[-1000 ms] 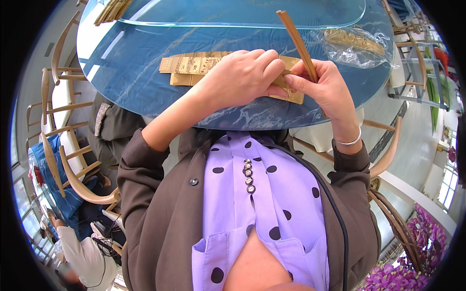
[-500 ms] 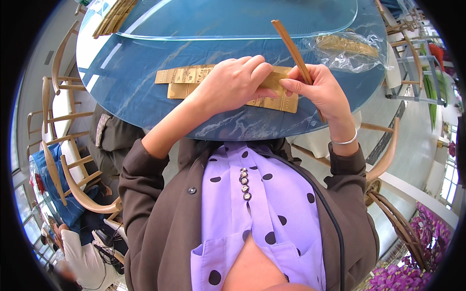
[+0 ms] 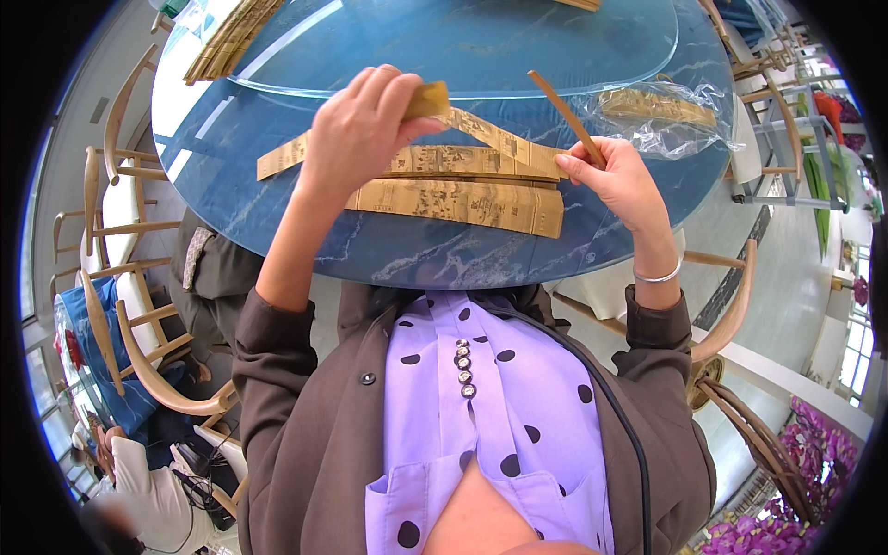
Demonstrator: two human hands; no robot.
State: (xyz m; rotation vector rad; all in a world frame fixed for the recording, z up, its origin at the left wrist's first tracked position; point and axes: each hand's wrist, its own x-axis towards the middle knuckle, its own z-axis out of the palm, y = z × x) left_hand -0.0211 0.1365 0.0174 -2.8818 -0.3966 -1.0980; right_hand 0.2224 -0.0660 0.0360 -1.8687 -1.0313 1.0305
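Two hands up over the blue round table [image 3: 277,120]. Your left hand [image 3: 356,139] pinches one end of a printed bamboo strip [image 3: 490,137], lifting it off the table; the strip slopes down toward your right hand [image 3: 615,180], which grips a thin wooden stick [image 3: 566,118] (tilted, tip pointing away). More bamboo slats [image 3: 462,202] lie flat on the table beneath both hands. Clear plastic bag [image 3: 666,116] sits just beyond the right hand.

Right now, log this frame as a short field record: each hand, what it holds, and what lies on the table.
left hand: pinches one end of a tan paper sleeve
right hand: holds a wooden chopstick, tilted
table: round, blue marbled
on table: flat tan sleeves; clear plastic bag
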